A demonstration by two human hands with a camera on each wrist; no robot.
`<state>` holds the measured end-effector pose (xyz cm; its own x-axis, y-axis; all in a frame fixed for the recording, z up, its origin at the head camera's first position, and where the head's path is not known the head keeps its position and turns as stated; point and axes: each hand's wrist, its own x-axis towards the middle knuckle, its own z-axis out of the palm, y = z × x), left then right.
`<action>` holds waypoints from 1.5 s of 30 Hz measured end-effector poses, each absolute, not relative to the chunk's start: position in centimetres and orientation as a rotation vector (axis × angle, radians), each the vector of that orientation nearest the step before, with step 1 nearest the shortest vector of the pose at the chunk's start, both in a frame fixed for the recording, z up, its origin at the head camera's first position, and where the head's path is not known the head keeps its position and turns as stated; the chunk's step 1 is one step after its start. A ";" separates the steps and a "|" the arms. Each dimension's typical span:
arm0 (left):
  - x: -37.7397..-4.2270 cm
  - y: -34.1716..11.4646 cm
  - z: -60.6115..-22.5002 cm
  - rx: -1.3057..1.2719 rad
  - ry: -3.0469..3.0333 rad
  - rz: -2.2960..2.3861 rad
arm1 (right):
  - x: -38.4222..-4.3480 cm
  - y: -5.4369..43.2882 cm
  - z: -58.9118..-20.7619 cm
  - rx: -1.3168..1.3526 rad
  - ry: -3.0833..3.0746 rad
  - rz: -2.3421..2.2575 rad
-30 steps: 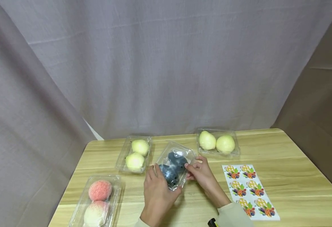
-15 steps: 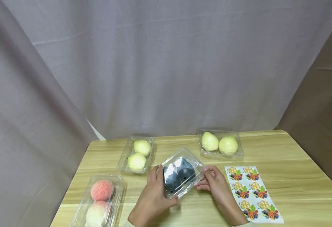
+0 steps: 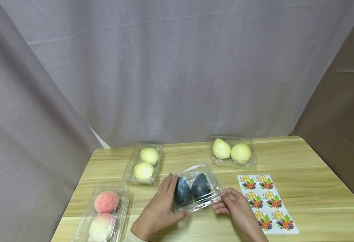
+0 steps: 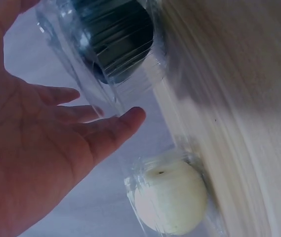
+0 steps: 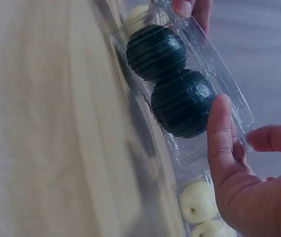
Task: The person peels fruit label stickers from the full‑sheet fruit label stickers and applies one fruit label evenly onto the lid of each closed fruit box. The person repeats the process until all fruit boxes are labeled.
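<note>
Between both hands is a clear plastic fruit box [image 3: 212, 178] with two dark, rounded fruits [image 3: 201, 187] inside, their kind unclear. My left hand [image 3: 159, 206] holds its left end, fingers along the far side and thumb at the near edge. At the right end, my right hand [image 3: 235, 208] pinches the rim between thumb and fingers. The right wrist view shows the box lifted over the table, casting a shadow, with the dark fruits [image 5: 182, 101] behind ribbed plastic. In the left wrist view, fingertips sit right at the box's edge, near one dark fruit [image 4: 118, 42].
Two clear boxes of pale yellow pears [image 3: 143, 171] [image 3: 240, 153] stand at the back left and back right. A box with two peach-like fruits [image 3: 105, 202] lies front left. Right of the hands is a sheet of fruit stickers [image 3: 264, 201] on the wooden table [image 3: 316, 201].
The box of dark fruits has turned clockwise and moved right and nearer, so its long side lies more crosswise. Both hands moved with it, the right hand shifting farther right.
</note>
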<state>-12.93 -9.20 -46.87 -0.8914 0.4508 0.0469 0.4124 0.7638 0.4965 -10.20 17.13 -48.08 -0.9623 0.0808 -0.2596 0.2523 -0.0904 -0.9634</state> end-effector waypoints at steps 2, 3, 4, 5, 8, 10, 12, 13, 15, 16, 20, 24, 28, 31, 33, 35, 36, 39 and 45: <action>-13.0 -9.1 -46.9 0.705 2.885 0.781 | -9.8 17.3 -48.3 0.376 2.034 -2.171; -13.1 -9.0 -46.9 0.706 2.890 0.776 | -9.6 17.4 -48.5 0.374 2.032 -2.157; -13.1 -9.0 -46.9 0.706 2.893 0.771 | -9.4 17.5 -48.6 0.366 2.030 -2.146; -13.1 -9.0 -47.0 0.708 2.895 0.766 | -9.2 17.6 -48.7 0.357 2.030 -2.138; -13.2 -8.9 -47.1 0.713 2.892 0.750 | -8.7 17.7 -49.0 0.325 2.017 -2.145; -13.2 -8.7 -47.3 0.721 2.896 0.733 | -8.5 17.9 -49.3 0.306 1.998 -2.155; -13.3 -8.6 -47.5 0.735 2.908 0.714 | -8.2 18.0 -49.7 0.293 1.970 -2.164; -13.3 -8.5 -47.6 0.740 2.916 0.706 | -8.1 18.1 -50.0 0.287 1.949 -2.169; -13.3 -8.5 -47.8 0.754 2.935 0.689 | -8.0 18.2 -50.5 0.282 1.921 -2.171; -13.4 -8.4 -47.9 0.761 2.941 0.680 | -7.9 18.2 -50.7 0.281 1.909 -2.173; -13.7 -8.5 -47.9 0.808 2.986 0.650 | -7.7 18.4 -51.2 0.249 1.879 -2.208; -14.1 -8.6 -47.7 0.851 3.034 0.600 | -7.6 18.5 -51.1 0.193 1.861 -2.235; -14.4 -8.6 -47.7 0.863 3.047 0.553 | -7.5 18.5 -50.9 0.229 1.848 -2.207; -14.4 -8.5 -47.7 0.878 3.051 0.530 | -7.4 18.5 -50.8 0.267 1.865 -2.168; -14.5 -8.5 -47.7 0.897 3.050 0.527 | -7.5 18.5 -50.6 0.291 1.902 -2.128; -14.7 -8.6 -47.8 0.908 3.039 0.540 | -7.6 18.4 -50.4 0.298 1.965 -2.084; -14.7 -8.6 -47.8 0.911 3.032 0.550 | -7.6 18.3 -50.3 0.302 2.003 -2.062; -15.0 -8.7 -47.8 0.917 3.010 0.582 | -7.8 18.0 -49.9 0.332 2.110 -2.018; -14.5 -8.8 -48.2 0.834 2.878 0.850 | -7.9 17.7 -49.6 0.385 2.192 -1.999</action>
<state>-14.53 -8.82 -48.17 -0.8562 0.5022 0.1214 0.4876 0.7076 0.5114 -7.86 17.67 -49.55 -0.9559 0.0874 -0.2805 0.2873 0.0788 -0.9546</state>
